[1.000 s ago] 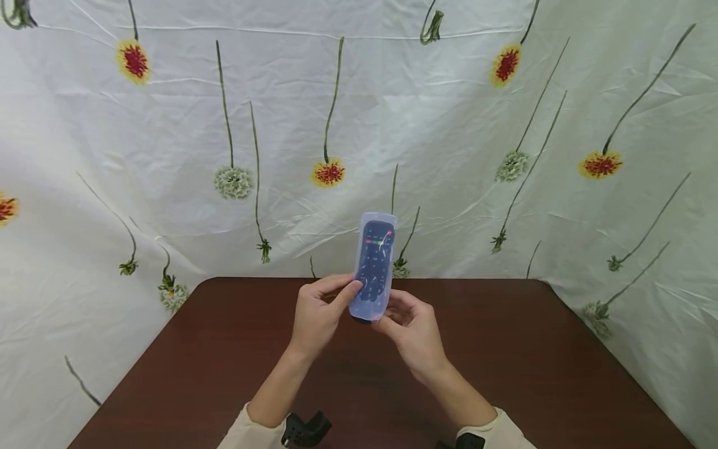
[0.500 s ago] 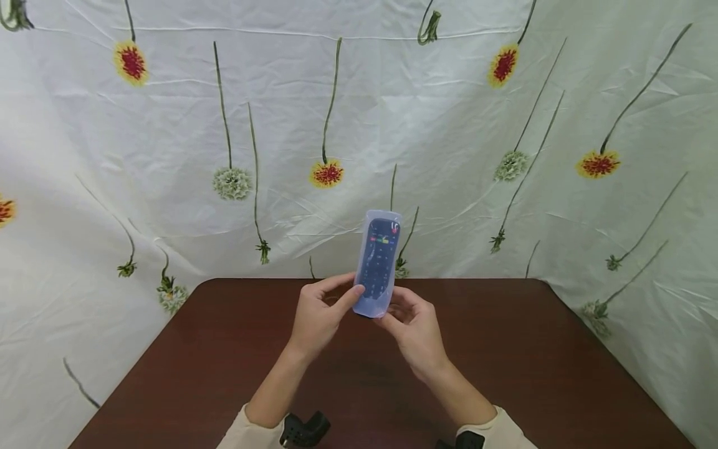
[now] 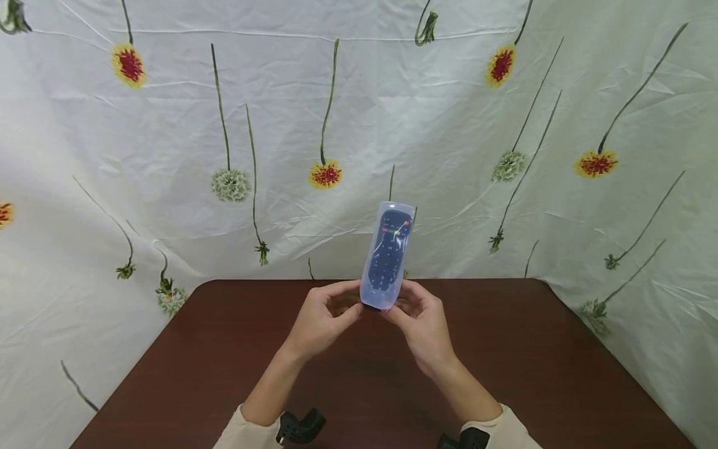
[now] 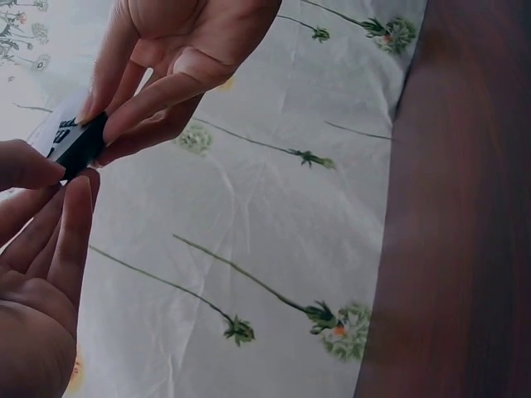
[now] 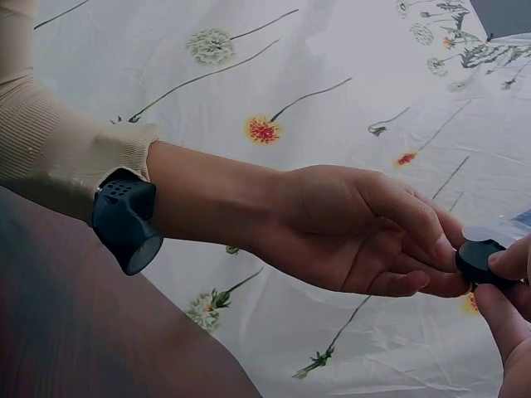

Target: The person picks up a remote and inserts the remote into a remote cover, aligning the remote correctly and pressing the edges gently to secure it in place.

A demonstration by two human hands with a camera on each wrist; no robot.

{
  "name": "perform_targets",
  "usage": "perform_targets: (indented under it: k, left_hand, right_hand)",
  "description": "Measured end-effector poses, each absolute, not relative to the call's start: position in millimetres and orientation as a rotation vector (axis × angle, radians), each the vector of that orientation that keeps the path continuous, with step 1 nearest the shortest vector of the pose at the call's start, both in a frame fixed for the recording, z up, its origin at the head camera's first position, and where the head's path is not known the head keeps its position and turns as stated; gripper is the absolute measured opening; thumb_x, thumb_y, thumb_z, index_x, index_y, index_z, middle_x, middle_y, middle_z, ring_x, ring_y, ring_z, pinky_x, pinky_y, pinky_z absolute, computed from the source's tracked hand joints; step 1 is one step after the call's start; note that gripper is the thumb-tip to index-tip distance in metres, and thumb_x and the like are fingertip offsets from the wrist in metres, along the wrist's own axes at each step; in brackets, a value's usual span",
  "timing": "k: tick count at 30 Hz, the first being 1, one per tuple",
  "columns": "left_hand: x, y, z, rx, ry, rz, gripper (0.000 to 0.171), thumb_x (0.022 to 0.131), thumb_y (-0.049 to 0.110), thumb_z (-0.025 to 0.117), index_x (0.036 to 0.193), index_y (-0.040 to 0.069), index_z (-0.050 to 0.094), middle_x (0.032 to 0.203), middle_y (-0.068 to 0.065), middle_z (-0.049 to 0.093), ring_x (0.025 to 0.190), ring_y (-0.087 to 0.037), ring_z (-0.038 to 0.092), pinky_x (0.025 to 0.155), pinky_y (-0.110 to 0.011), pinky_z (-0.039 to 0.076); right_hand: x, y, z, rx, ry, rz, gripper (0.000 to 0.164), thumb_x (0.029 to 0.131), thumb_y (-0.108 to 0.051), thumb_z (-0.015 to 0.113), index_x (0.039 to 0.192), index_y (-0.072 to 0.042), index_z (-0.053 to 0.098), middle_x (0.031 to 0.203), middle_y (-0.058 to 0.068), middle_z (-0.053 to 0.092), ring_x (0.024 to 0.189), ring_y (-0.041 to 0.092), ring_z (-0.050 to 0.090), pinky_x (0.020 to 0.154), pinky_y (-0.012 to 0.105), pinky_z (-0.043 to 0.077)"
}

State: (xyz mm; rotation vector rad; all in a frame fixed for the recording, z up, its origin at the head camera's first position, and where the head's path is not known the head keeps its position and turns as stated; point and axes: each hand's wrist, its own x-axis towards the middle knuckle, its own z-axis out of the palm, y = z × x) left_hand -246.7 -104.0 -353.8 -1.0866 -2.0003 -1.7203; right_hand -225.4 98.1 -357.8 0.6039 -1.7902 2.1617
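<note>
Though tilted, remote (image 3: 388, 255) between two hands (image 3: 318, 319) (image 3: 429, 324) — its lower end in their pinch.

A dark reddish-brown table (image 3: 533, 349) fills the lower middle of the head view. Its far edge runs straight between two rounded corners, and the side edges slant outward toward the near side. Faint streaks mark the flat top. The left wrist view shows it at right, the right wrist view at lower left.
</note>
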Motion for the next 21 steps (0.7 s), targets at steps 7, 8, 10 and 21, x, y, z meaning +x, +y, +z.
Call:
perform_targets:
  k: [7,8,10,21]
  left_hand:
    - [-247,-101,-353,-1.044,-1.978,-1.804,0.036,0.091,-0.006,0.074,0.126,-0.007,0.069,0.114,-0.014,0.074,0.099,-0.026,0.073,0.083,-0.037,0.060]
    - [-247,-100,-352,-1.026,-1.981,-1.815,0.035,0.091,-0.005,0.076,0.125,-0.006,0.070,0.113,-0.014,0.074,0.099,-0.026,0.073,0.083,-0.038,0.060]
    - [-247,-97,-352,-0.985,-1.988,-1.829,0.033,0.090,-0.003,0.078,0.122,-0.006,0.072,0.110,-0.013,0.075,0.097,-0.026,0.074,0.082,-0.038,0.060]
    - [-244,-88,-354,-0.878,-1.962,-1.904,0.029,0.087,-0.007,0.078,0.116,-0.008,0.074,0.099,-0.014,0.077,0.090,-0.024,0.075,0.079,-0.036,0.061]
  right_hand:
    - [-225,100,-357,0.622,-1.818,2.155,0.042,0.089,0.015,0.069,0.130,0.008,0.063,0.118,0.020,0.068,0.101,0.027,0.069,0.086,0.038,0.059]
    - [-225,101,-357,0.627,-1.825,2.150,0.042,0.089,0.015,0.069,0.130,0.008,0.063,0.118,0.020,0.068,0.101,0.027,0.069,0.086,0.038,0.059]
    - [-225,103,-356,0.637,-1.836,2.151,0.042,0.090,0.014,0.069,0.131,0.008,0.063,0.119,0.020,0.067,0.103,0.026,0.069,0.087,0.037,0.059]
    - [-225,108,-350,0.647,-1.655,2.311,0.031,0.101,0.007,0.053,0.132,0.013,0.052,0.117,0.022,0.067,0.100,0.023,0.071,0.082,0.041,0.060]
